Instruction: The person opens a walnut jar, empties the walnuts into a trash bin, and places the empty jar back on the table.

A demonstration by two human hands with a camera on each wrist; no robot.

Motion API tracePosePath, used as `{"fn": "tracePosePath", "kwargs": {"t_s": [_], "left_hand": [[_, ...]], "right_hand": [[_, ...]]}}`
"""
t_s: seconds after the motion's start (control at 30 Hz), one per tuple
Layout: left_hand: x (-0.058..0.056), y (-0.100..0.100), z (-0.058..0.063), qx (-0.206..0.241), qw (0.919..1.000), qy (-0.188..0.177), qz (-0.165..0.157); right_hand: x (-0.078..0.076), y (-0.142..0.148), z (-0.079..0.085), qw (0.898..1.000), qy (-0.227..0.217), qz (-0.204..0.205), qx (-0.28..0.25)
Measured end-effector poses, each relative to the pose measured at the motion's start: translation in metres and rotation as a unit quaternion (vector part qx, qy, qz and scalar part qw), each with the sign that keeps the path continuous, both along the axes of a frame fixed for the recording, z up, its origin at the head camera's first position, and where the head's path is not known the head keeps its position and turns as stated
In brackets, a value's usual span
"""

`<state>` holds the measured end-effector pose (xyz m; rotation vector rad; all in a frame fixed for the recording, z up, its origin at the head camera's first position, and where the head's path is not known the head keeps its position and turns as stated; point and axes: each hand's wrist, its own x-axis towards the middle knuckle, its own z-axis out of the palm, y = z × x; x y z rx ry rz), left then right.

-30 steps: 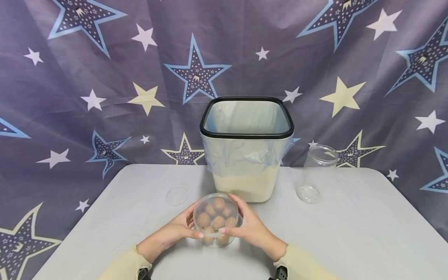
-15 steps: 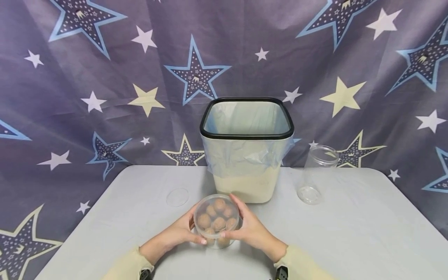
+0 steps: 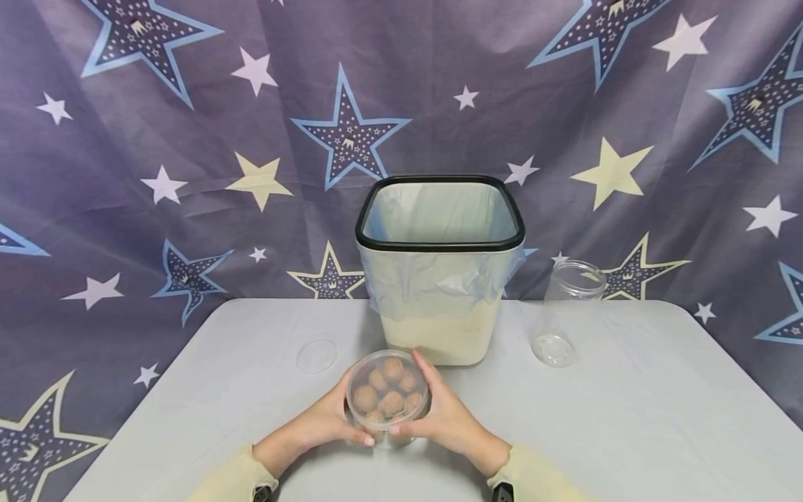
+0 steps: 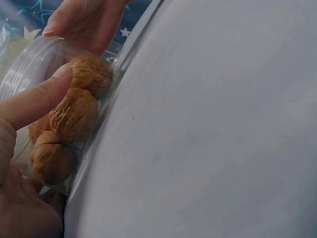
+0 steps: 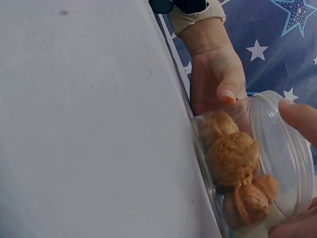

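A low round clear plastic jar [image 3: 357,417] with a translucent lid [image 3: 401,366] stands on the table near the front middle. Several walnuts [image 4: 74,115] show through its wall and top. From the left, my left hand [image 3: 326,420] grips the jar's side, its thumb along the near wall. My right hand [image 3: 453,418] holds the opposite side, with its thumb at the lid's near rim. In the right wrist view the lid [image 5: 280,148] sits on the jar's mouth, and walnuts [image 5: 233,157] lie against the wall. Fingers behind the jar are partly hidden.
Just behind the jar stands a cream bin [image 3: 439,338] with a black rim and a bluish bag liner. A thin clear disc [image 3: 316,356] lies to the left on the white table [image 3: 633,425]. A tall clear container [image 3: 558,314] stands at the back right.
My left thumb has slid down and right, off the lid's edge onto the near wall. My right thumb has dropped slightly toward the rim. The jar stays almost in place.
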<state>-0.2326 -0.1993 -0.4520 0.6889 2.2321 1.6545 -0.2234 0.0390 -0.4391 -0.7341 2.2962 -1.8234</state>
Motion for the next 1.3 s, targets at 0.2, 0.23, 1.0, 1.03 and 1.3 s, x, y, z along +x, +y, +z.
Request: {"fn": "tracePosePath", "kwargs": {"t_s": [0.2,0.23,1.0,1.03,1.3], "left_hand": [[-0.001,0.000,-0.002,0.009,1.0000,-0.002,-0.001],[-0.002,0.000,-0.003,0.016,0.9999,-0.003,-0.005],[0.000,0.000,-0.004,0.002,0.9986,0.044,0.029],[0.000,0.000,-0.003,0.005,0.9985,0.047,0.028],[0.002,0.003,0.005,0.003,0.9979,0.060,0.024]], "right_hand": [[0.000,-0.002,0.000,1.000,-0.008,-0.002,0.010],[0.000,-0.002,0.000,1.000,-0.006,-0.001,0.013],[-0.001,-0.001,0.003,1.000,-0.012,-0.011,-0.003],[-0.001,0.000,0.003,1.000,-0.015,-0.008,-0.008],[-0.005,0.007,0.008,1.000,-0.010,0.022,-0.015]]}}
